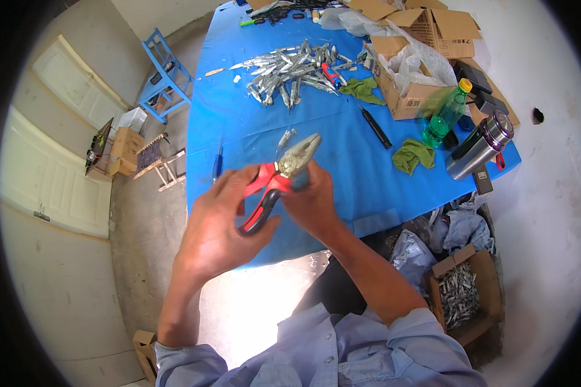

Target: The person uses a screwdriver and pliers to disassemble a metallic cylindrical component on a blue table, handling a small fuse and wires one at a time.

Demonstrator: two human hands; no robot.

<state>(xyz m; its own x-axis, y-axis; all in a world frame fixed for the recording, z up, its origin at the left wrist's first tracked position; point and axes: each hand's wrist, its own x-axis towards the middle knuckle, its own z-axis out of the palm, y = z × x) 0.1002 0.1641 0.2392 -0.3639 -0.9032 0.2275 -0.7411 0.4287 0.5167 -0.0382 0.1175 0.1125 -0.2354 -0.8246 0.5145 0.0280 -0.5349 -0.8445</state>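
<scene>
A pair of pliers [295, 160] with red and black handles is held up above the near edge of the blue-covered table. My left hand [214, 222] is curled round the ends of the handles. Close to the jaw end, my right hand [313, 201] grips the pliers from the right side, its fingers partly hidden behind them. The pale metal jaws point up and to the right and look shut. Just beyond the pliers shows a small silvery metal piece [286, 137]. Left of the hands lies a blue-handled screwdriver [218, 164].
Farther back sits a heap of metal pieces [290, 74] beside a green cloth [364, 90]. To the right stand a green bottle [444, 116], a steel flask [478, 147] and a cardboard box [407, 97]. A carton of metal parts [458, 293] is below the table.
</scene>
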